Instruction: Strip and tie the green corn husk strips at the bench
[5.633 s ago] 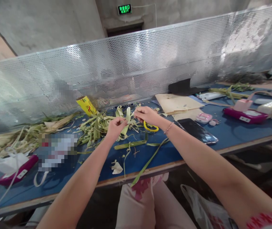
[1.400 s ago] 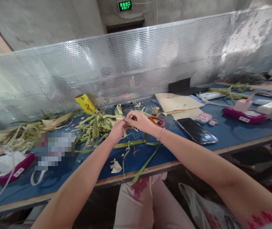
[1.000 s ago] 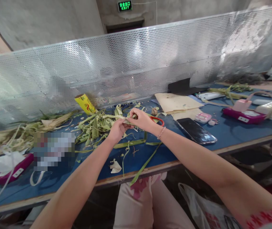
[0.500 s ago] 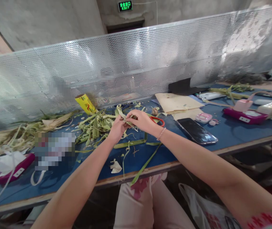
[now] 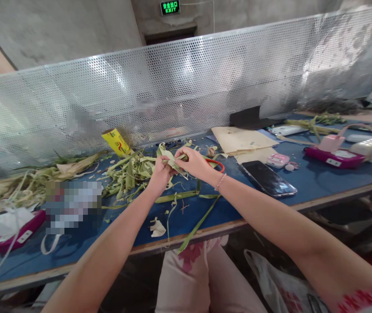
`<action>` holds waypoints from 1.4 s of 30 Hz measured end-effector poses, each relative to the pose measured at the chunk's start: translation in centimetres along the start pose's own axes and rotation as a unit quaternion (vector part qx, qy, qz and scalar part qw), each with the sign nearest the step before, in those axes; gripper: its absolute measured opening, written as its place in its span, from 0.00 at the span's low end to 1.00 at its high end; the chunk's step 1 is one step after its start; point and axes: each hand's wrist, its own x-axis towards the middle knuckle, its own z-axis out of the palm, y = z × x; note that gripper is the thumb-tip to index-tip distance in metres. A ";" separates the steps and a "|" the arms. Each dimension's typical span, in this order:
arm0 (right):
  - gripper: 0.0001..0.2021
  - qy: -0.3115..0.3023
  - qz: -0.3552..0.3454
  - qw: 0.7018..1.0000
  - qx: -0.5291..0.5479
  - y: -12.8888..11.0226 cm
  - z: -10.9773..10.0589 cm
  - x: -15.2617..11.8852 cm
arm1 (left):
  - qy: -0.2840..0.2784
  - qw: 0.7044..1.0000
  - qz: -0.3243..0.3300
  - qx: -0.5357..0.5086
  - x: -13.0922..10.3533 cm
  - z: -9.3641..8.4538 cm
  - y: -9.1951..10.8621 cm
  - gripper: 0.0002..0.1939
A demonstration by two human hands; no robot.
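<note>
Over the blue table (image 5: 205, 217), my left hand (image 5: 161, 173) pinches a pale green husk leaf (image 5: 170, 160). The fingers of my right hand (image 5: 192, 163) are closed on the same leaf, close beside the left hand. Fingers partly hide the leaf. Just left of my hands lies a heap of green leaves and stalks (image 5: 129, 174). An orange-red loop (image 5: 219, 163), which looks like a scissors handle, shows behind my right wrist. Loose green strips (image 5: 181, 196) and a pale scrap of husk (image 5: 157, 228) lie in front of my hands.
A perforated metal screen (image 5: 172, 87) runs along the back. To the right are a phone (image 5: 269, 178), brown paper (image 5: 244, 139), a pink case (image 5: 277, 160) and a magenta box (image 5: 334, 157). A yellow carton (image 5: 117, 141), dry husks (image 5: 71, 167) and a tissue pack (image 5: 19, 232) stand or lie leftward.
My right hand has shifted slightly up and right, a little away from the left fingers. More of the pale leaf shows between the two hands.
</note>
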 end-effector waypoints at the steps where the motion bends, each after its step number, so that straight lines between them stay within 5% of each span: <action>1: 0.03 0.007 0.002 1.000 0.005 0.1 0.0 0.0 | 0.000 1.000 0.003 -0.002 0.0 0.0 0.0 0.15; 11: 0.02 0.049 -0.025 0.998 -0.017 0.3 0.3 0.0 | -0.014 1.000 0.016 0.014 0.1 -0.1 -0.1 0.16; 32: 0.04 0.001 0.034 0.994 0.100 0.1 0.1 0.0 | -0.015 0.997 -0.015 -0.070 -0.3 0.1 0.4 0.05; 42: 0.04 0.027 -0.004 0.999 0.040 0.1 0.3 -0.2 | -0.020 0.999 0.005 -0.051 -0.4 0.3 0.1 0.08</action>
